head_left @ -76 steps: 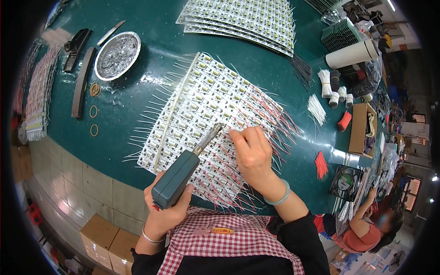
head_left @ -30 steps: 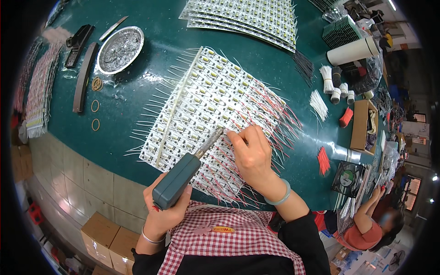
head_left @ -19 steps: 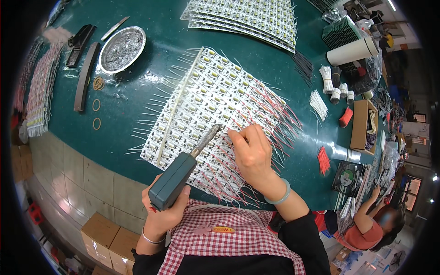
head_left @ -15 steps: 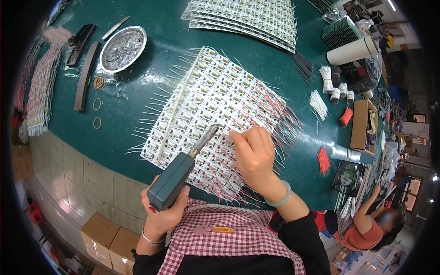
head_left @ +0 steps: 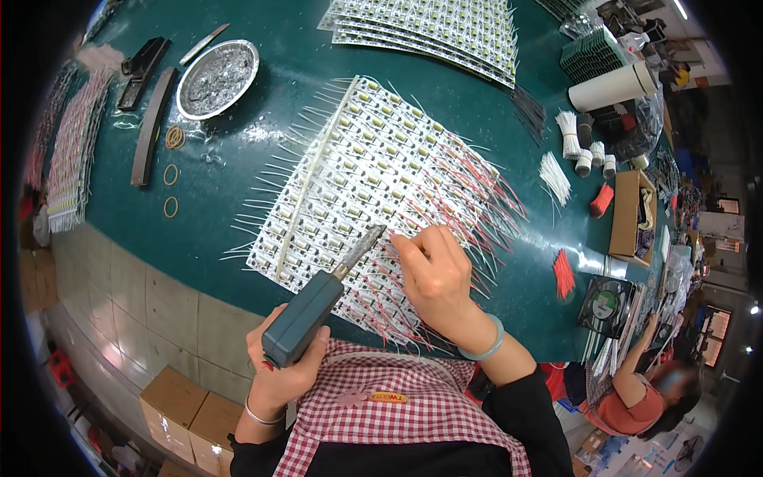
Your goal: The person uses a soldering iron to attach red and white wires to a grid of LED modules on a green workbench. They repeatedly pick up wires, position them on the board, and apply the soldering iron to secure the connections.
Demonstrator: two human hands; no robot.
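Note:
My left hand is closed round the dark green body of a soldering gun. Its grey tip points up and right, over a white panel of small circuit boards. My right hand is above the panel, thumb and forefinger pinched beside the tip, on what looks like a thin red wire; the fingers hide most of it. Red wires stick out across the panel's right part, and white wires fringe its left edge. A pale strip lies across the boards near that edge.
A metal bowl of grey scraps stands at the far left by a brown bar and rubber bands. More panels are stacked at the back. Wire bundles and an open carton are on the right. A co-worker sits at right.
The soldering gun's tip has come slightly toward me. My right hand's pinched fingers have shifted a little left and nearer, staying close to the tip.

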